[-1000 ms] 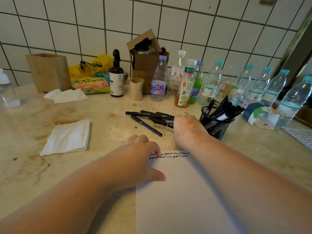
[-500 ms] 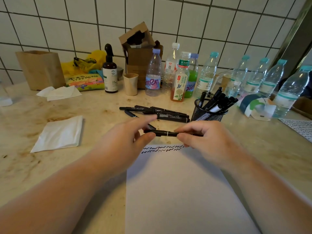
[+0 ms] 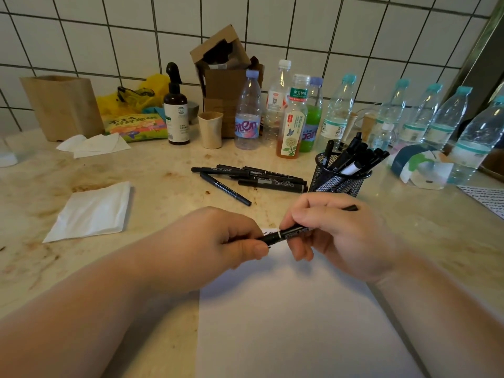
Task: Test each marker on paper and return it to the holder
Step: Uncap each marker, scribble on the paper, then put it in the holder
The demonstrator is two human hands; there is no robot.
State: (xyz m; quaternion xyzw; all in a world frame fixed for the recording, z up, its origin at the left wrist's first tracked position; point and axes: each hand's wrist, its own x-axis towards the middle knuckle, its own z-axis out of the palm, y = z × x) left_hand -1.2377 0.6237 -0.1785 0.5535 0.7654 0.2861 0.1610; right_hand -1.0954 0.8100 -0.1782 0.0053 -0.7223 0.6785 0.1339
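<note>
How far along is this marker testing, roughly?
Partly done. The mesh holder already has several markers, and the paper shows scribbles at its top edge. In hand: left hand and right hand grip one marker. Left: the loose markers on the counter.

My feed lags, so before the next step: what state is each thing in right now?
Left hand: grips one end of the held marker.
Right hand: grips its other end.
Held marker: level above the paper, cap apparently on.
Paper: flat, mostly blank.
Holder: upright, holding markers.
Loose markers: lying capped on the counter.
Napkin: folded flat.
</note>
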